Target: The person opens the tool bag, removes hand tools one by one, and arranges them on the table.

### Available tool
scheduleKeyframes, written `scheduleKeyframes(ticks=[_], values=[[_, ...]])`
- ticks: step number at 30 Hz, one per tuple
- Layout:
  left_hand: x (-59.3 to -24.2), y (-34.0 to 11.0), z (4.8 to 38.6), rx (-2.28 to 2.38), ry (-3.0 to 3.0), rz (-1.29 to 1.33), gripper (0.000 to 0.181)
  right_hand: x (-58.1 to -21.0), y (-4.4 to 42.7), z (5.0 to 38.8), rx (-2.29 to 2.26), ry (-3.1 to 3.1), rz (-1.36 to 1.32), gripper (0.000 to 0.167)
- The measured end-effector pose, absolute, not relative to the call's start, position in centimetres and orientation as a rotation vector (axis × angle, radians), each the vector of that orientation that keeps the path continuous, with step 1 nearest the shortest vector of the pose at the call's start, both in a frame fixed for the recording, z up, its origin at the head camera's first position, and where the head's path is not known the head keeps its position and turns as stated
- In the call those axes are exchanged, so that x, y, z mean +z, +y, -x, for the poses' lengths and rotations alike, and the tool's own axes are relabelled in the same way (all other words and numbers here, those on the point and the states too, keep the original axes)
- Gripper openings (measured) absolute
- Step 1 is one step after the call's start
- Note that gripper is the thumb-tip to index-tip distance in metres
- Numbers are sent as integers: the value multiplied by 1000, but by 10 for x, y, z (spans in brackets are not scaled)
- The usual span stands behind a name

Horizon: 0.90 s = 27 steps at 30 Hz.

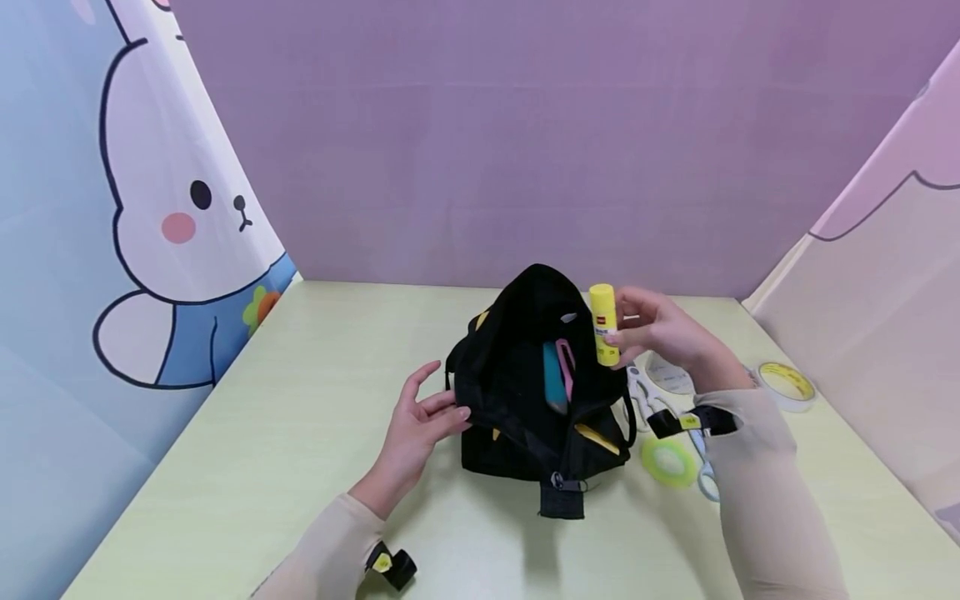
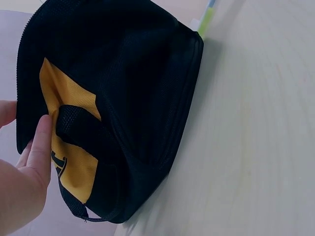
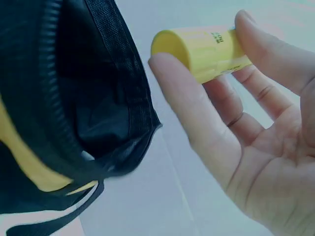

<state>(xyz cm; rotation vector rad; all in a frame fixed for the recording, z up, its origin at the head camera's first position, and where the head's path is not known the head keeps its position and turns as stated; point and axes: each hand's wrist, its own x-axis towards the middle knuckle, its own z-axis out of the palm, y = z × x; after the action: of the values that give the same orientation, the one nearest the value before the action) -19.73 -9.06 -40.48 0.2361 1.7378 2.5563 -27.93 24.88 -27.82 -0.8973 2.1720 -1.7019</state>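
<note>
A black backpack with yellow patches stands on the table, its mouth unzipped and facing up. My left hand pinches the left edge of its opening; in the left wrist view, fingers lie against the fabric. Beside the right edge of the opening, my right hand holds a yellow glue stick roughly upright. The right wrist view shows the glue stick between thumb and fingers, apart from the bag. Inside the backpack lie a slim teal object and a pink one.
Right of the backpack lie white-handled scissors, a roll of clear tape, another roll partly behind the right hand, a green-yellow round object and a blue-handled tool. Fabric walls enclose the table.
</note>
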Motion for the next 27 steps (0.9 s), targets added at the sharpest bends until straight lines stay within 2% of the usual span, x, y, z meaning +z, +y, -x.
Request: scheduleKeyframes(ticks=[16,27], values=[[-404,-91,197,2564,1728,-232,78,-316,322,238,-1918,2107,989,59],[-405,-91,198,2561,1721,-235,79,-346,365,214,-1957,2286,864,57]])
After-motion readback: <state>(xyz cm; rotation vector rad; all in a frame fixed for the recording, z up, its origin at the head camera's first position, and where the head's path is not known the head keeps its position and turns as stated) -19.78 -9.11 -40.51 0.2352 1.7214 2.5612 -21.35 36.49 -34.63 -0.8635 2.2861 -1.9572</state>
